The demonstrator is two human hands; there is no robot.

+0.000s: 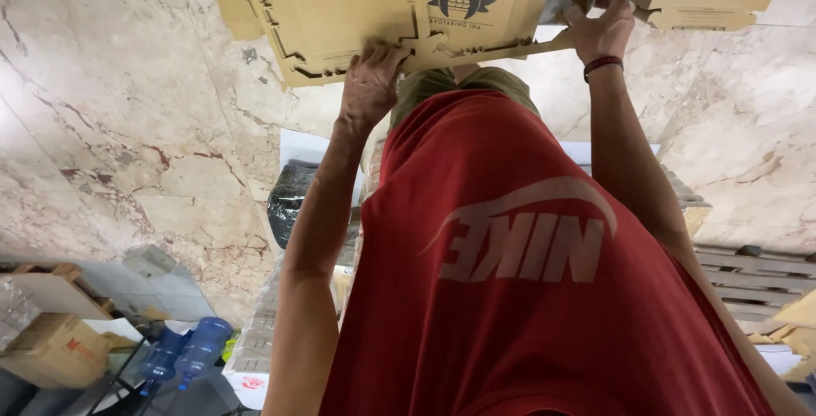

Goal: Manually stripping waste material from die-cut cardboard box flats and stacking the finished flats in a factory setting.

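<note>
This looks like a small packing or storage room for cardboard boxes, floored in veined beige marble tiles (127, 144). Flat die-cut cardboard box blanks (382, 8) fill the far side, and thick stacks of flattened cardboard (748, 271) rise at the right and in the middle. At the near left stand a sealed carton (55, 350), blue water jugs (191, 350) and a black plastic bag (289, 199).

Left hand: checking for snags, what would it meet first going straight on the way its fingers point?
The flat brown cardboard sheet: the left hand grips its near edge, with nothing between them. What lies behind the sheet is hidden.
</note>
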